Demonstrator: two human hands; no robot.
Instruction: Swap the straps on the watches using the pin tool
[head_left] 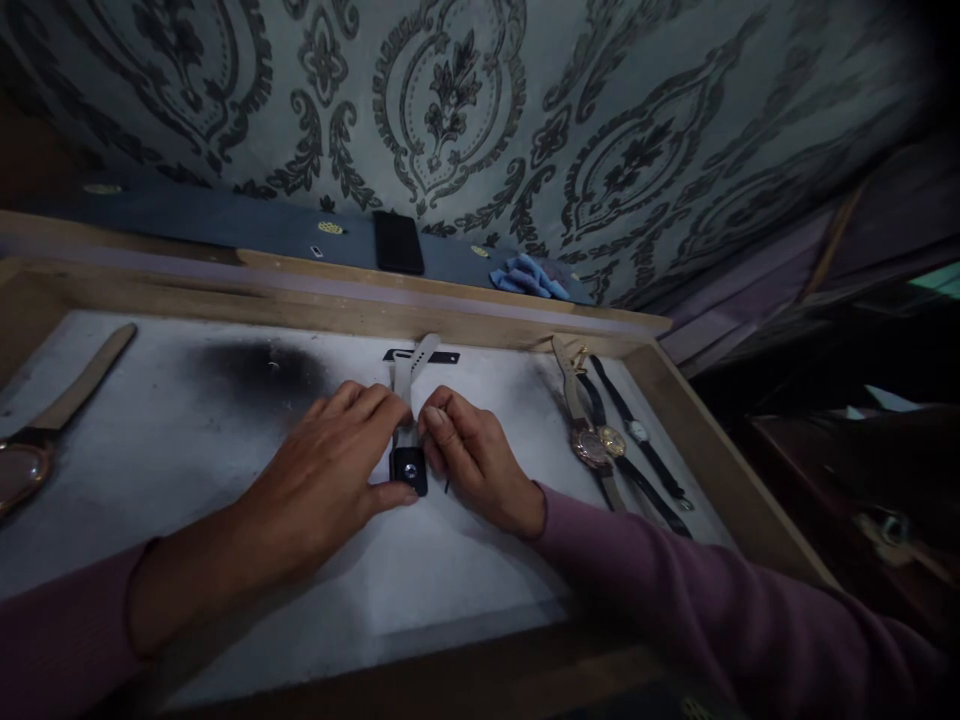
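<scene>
A small black block (409, 474) with a round shiny spot lies on the white board, in line with a pale grey watch strap (403, 375); it looks like a watch lying face down. Over it, my left hand (337, 440) grips the piece, thumb at the block's near edge and fingers on the strap. My right hand (472, 445) is closed in a pinch at the right side of the strap. A thin dark tip shows below its fingers, too small to name. Behind the strap lies a flat black strip (448, 357) with a hole at its end.
Several watches lie at the right, among them a brown-strapped watch (592, 446) and a thin black-strapped one (638, 431). Another large watch (21, 468) is at the left edge. A wooden rim (337, 302) borders the board. Beyond it are a black phone (399, 243) and blue cloth (527, 277).
</scene>
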